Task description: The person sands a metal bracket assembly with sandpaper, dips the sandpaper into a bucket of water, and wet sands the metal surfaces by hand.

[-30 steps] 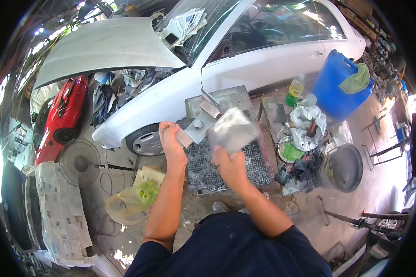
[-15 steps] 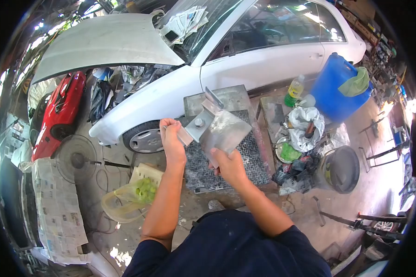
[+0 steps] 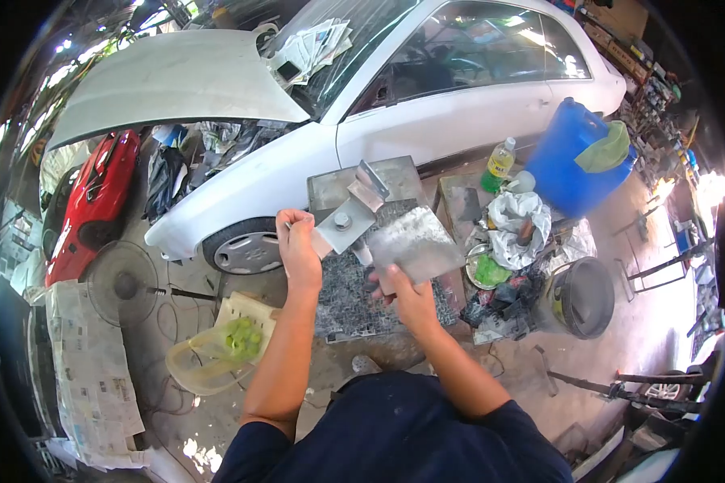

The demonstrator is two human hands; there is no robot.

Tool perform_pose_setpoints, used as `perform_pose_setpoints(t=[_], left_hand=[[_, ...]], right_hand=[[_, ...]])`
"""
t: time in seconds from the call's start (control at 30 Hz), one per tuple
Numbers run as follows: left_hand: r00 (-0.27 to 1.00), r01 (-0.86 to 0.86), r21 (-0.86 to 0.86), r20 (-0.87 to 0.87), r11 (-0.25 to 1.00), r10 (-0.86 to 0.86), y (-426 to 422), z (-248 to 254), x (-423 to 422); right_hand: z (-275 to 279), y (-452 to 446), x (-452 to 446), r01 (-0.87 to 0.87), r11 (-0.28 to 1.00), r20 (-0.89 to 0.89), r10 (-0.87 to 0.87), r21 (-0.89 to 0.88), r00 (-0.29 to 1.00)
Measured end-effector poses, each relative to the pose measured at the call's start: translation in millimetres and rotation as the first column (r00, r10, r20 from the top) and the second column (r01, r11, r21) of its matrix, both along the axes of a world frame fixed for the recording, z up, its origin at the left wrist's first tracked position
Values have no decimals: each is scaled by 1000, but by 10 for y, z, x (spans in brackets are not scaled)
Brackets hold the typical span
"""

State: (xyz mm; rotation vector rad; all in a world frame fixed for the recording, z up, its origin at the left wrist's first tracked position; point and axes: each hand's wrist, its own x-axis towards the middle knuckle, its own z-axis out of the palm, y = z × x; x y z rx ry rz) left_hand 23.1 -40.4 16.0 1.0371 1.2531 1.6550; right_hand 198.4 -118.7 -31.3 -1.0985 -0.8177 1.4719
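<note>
My left hand point(image 3: 300, 251) is closed round one end of a metal bracket point(image 3: 361, 211), held up in front of me. A bolt head point(image 3: 342, 220) sits on the bracket's flat middle, and an upright flange stands at its far end. In my right hand point(image 3: 413, 302) I pinch the lower edge of a flat, smudged grey metal plate point(image 3: 417, 244), thumb on top. The plate is tilted and lies just right of the bracket. Below both is a low stand with a dark, speckled top point(image 3: 348, 302).
A white car point(image 3: 435, 121) with its hood point(image 3: 177, 76) raised stands ahead. To the right are a green-liquid bottle point(image 3: 498, 165), a blue jug point(image 3: 568, 161) and a dark bucket point(image 3: 584, 298). A fan point(image 3: 123, 283) and a yellowish plastic container point(image 3: 209, 360) stand at left.
My right hand has moved the plate to the right, off the bracket it overlapped, and turned it flatter. My left hand still grips the bracket. The view has shifted slightly.
</note>
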Motion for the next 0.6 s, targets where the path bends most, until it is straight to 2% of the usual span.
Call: perform_pose_setpoints(t=[0.07, 0.1, 0.2, 0.3, 0.4, 0.43, 0.5, 0.6], left_hand=[[999, -2, 40, 48, 999, 0, 66, -87, -20], [997, 6, 56, 74, 998, -11, 98, -125, -10], [990, 7, 30, 138, 1000, -11, 102, -8, 57], [997, -18, 7, 77, 1000, 18, 104, -66, 16], [997, -39, 22, 62, 999, 37, 59, -54, 31], [996, -41, 27, 74, 999, 39, 53, -55, 44], [997, -39, 13, 62, 999, 38, 38, -43, 50], [999, -51, 12, 13, 999, 51, -17, 2, 126]], right_hand=[[-249, -16, 149, 119, 991, -51, -116, 59, 992], [-486, -53, 297, 93, 994, 37, -95, 60, 995], [-901, -285, 745, 113, 990, 227, -91, -87, 970], [-1217, -486, 1217, 289, 928, 199, -245, -236, 949], [-1418, -271, 1692, 219, 926, 123, -190, -307, 974], [-1704, -142, 1826, 262, 938, 33, -262, -228, 964], [-1641, 223, 1988, 266, 935, -62, -287, -235, 956], [-1764, 896, 2200, 237, 954, -83, -255, -181, 963]])
